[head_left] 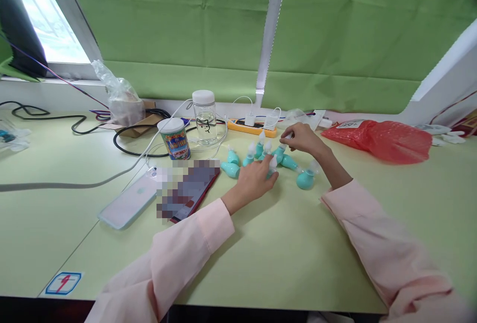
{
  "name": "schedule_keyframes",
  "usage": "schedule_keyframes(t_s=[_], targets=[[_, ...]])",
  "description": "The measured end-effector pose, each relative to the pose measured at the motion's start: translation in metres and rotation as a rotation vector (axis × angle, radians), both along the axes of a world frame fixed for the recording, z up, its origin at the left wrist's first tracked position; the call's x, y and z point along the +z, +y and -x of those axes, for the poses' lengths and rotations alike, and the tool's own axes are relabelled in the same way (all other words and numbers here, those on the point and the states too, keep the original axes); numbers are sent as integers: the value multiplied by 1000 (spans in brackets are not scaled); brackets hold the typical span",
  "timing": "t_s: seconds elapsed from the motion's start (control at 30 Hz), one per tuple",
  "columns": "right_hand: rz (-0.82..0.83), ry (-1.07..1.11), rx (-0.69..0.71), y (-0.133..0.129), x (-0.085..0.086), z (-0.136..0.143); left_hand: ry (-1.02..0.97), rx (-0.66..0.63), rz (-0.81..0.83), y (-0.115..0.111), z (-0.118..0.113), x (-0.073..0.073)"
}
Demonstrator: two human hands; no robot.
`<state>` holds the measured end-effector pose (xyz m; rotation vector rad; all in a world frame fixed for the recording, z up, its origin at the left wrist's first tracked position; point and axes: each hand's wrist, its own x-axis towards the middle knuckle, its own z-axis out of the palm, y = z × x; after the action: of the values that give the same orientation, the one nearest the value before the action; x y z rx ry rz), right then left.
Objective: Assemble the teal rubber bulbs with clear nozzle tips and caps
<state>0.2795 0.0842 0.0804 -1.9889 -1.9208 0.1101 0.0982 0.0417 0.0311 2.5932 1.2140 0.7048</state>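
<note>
Several small teal bulb-shaped pieces with whitish translucent tips stand and lie in a cluster on the table, among them a lying teal piece [230, 169] at the left. My left hand [255, 179] reaches over the front of the cluster, thumb and fingers around a teal piece with a clear tip [273, 163]. At the back right of the cluster my right hand [301, 139] pinches the whitish tip of another teal piece [279, 153]. A separate round teal piece [305, 179] sits to the right, below my right wrist.
Left of the cluster are a dark phone [196, 189], a pale phone [130, 199], a noodle cup [175, 139] and a lidded jar [204, 119]. Cables run behind, beside an orange power strip [242, 127]. A red plastic bag [380, 140] lies at the right.
</note>
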Motion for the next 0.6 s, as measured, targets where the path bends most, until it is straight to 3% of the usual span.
schedule_keyframes(t_s=[0.13, 0.3, 0.4, 0.5, 0.6], targets=[[12, 1, 22, -1, -1, -2, -76, 14, 4, 10, 7, 19], [1, -8, 38, -5, 5, -3, -477, 85, -86, 18, 28, 68], [-25, -11, 70, -10, 10, 1, -457, 168, -217, 27, 39, 89], [-29, 1, 138, -10, 11, 5, -276, 258, -228, 47, 40, 93], [-28, 18, 167, -5, 4, 4, -139, 282, -84, 70, 33, 83]])
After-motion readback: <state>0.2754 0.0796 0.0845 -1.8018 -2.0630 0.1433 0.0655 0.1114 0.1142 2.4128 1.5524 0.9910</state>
